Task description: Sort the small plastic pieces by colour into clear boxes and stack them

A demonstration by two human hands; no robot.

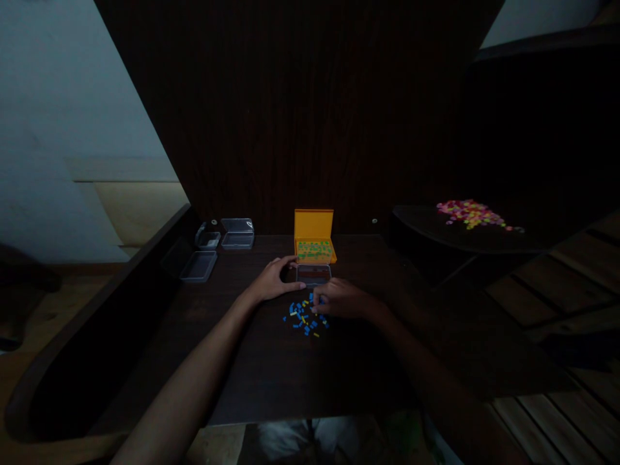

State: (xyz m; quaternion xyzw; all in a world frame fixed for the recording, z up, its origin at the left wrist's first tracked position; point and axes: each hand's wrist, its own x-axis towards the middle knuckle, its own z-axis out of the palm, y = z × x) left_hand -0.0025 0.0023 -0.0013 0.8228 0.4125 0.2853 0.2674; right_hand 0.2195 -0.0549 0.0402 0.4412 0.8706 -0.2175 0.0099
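A small clear plastic box (314, 276) sits on the dark table in front of a yellow case. My left hand (274, 281) is curved around the box's left side, thumb at the near corner and fingers at the far one. Just in front of the box lies a loose pile of small blue and yellow pieces (304, 318). My right hand (341, 299) reaches into the right part of this pile, fingertips pinched together; whatever is between them is too small to make out. The yellow case (314, 224) stands with its lid up and has green bits inside.
Toward the back left stand clear boxes with raised lids (237, 240), a smaller box (208, 241) and a shallow clear box (198, 266). A heap of pink, red and yellow bits (469, 214) lies on a dark rounded surface at right. A dark panel (310, 110) rises behind the table.
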